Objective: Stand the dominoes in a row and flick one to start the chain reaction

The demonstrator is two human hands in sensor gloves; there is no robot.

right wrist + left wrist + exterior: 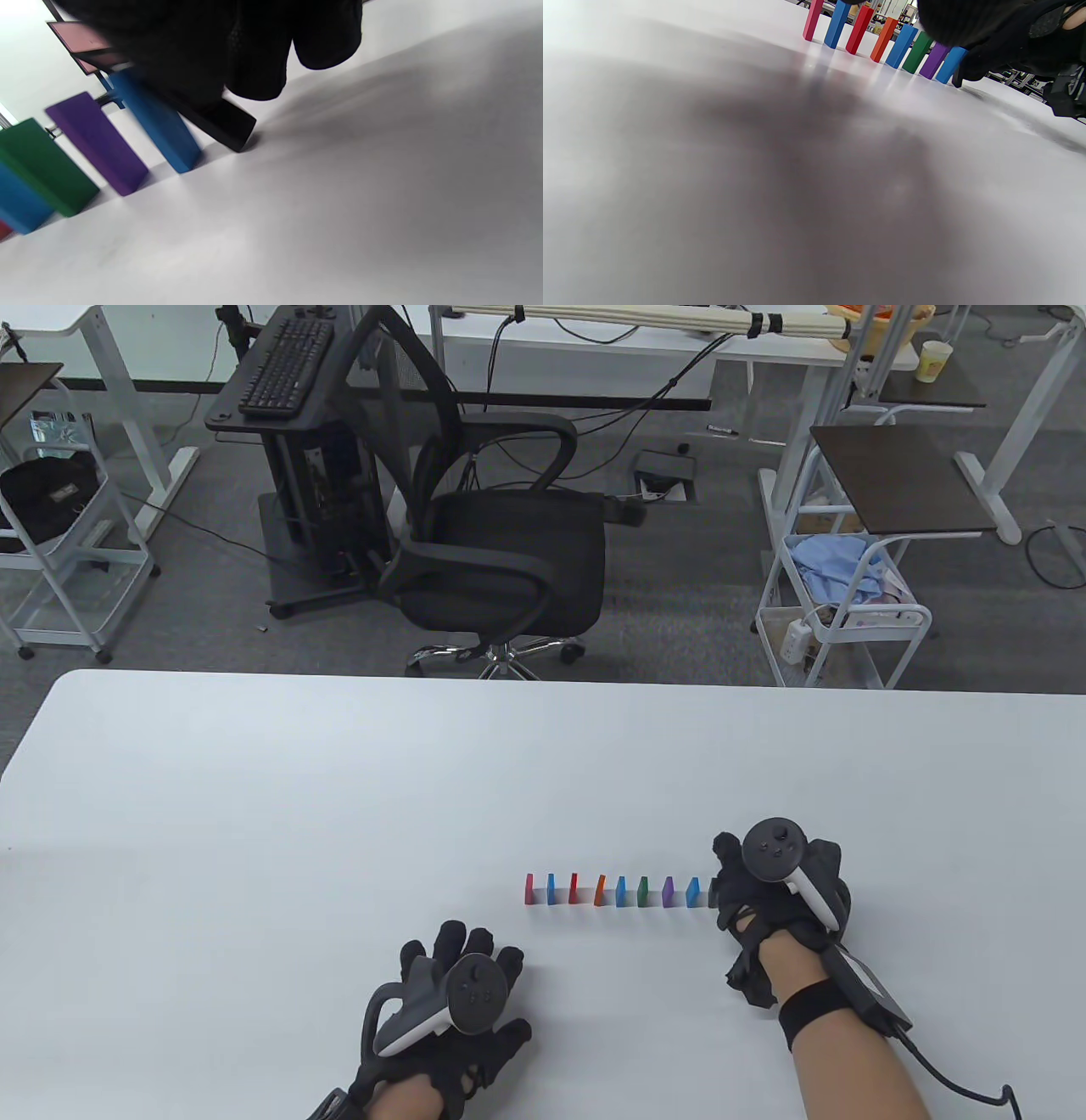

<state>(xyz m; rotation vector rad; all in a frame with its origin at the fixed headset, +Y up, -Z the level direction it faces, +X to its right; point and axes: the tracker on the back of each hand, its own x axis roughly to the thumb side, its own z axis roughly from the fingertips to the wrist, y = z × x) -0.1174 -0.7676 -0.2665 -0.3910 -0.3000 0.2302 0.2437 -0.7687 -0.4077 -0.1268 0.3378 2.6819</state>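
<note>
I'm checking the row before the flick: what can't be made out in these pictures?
- Black domino: right wrist view, top hidden by right hand; grip unclear. Table view: only a sliver shows.
- Left hand: absent from left wrist view.
- Domino tops: cut by left wrist view's upper edge.
- Pink domino: outside right wrist view.

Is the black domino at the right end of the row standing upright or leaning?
Leaning. In the right wrist view the black domino tilts toward the blue domino, its top hidden under the right hand.
</note>
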